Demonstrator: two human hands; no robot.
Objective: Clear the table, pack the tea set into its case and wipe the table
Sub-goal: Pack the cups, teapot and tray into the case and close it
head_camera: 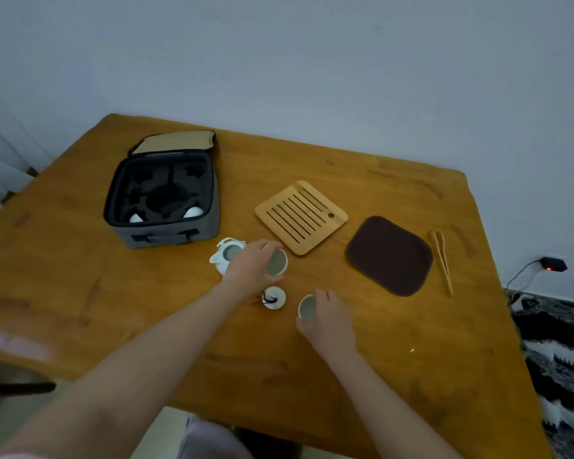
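On the wooden table (pixel 395 342) my left hand (pixel 251 266) grips a pale teacup (pixel 277 262) by its rim, just right of the lidless white teapot (pixel 227 255). My right hand (pixel 327 321) holds a second teacup (pixel 307 306) close to me. The teapot lid (pixel 274 298) lies between the two cups. The grey case (pixel 164 197) stands open at the back left, with black foam slots and two white cups (pixel 193 212) in its near slots. A slatted bamboo tray (pixel 300 217), a dark brown cloth (pixel 389 256) and bamboo tongs (pixel 441 260) lie to the right.
A pale wall stands behind the table. A black plug with a red light (pixel 552 264) sits low on the wall at the right, above a black-and-white patterned fabric (pixel 557 359). The table's near edge runs just in front of my body.
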